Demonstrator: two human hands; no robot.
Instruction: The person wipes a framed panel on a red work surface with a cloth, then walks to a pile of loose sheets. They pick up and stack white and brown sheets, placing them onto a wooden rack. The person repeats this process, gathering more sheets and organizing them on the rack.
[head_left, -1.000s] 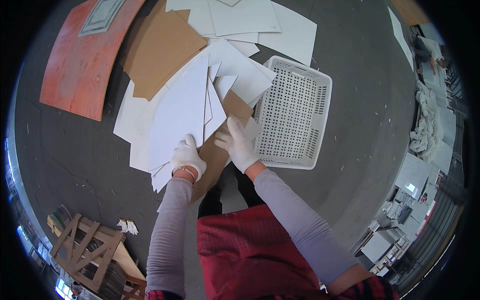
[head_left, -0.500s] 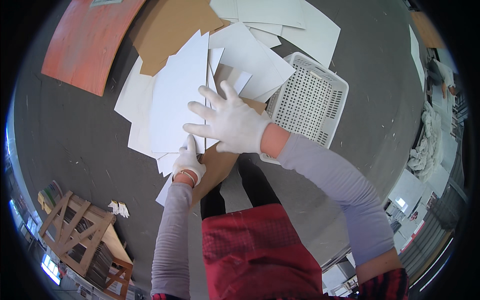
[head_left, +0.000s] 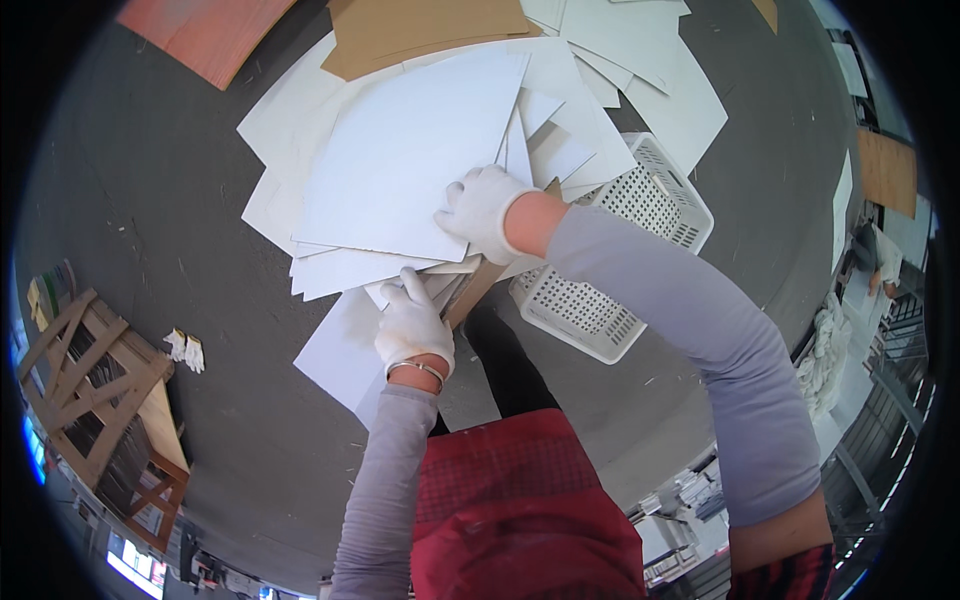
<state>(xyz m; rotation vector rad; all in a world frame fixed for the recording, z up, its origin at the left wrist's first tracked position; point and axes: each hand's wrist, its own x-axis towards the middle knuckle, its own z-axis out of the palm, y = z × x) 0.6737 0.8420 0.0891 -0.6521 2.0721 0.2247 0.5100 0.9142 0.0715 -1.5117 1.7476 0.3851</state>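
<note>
A large white sheet (head_left: 400,160) lies on top of a loose pile of flat sheets. My right hand (head_left: 485,212), in a white glove, is closed over its right edge, with the fingers bent on top and the thumb hidden. My left hand (head_left: 412,325), also gloved, is at the near edge of the pile, by some smaller white pieces (head_left: 455,268). Two of its fingers are stretched out and apart; the others are hidden. A brown board (head_left: 475,290) shows beneath, between the hands.
A white perforated basket (head_left: 585,310) stands to the right, partly behind my right forearm. Brown sheets (head_left: 430,30) lie at the far side, and a reddish board (head_left: 210,35) at far left. White gloves (head_left: 185,350) and a wooden crate (head_left: 95,390) are on the left.
My right hand has gone from spread fingers to closed on the large sheet's edge. That sheet has turned clockwise. The view has shifted, and both hands appear farther right.
</note>
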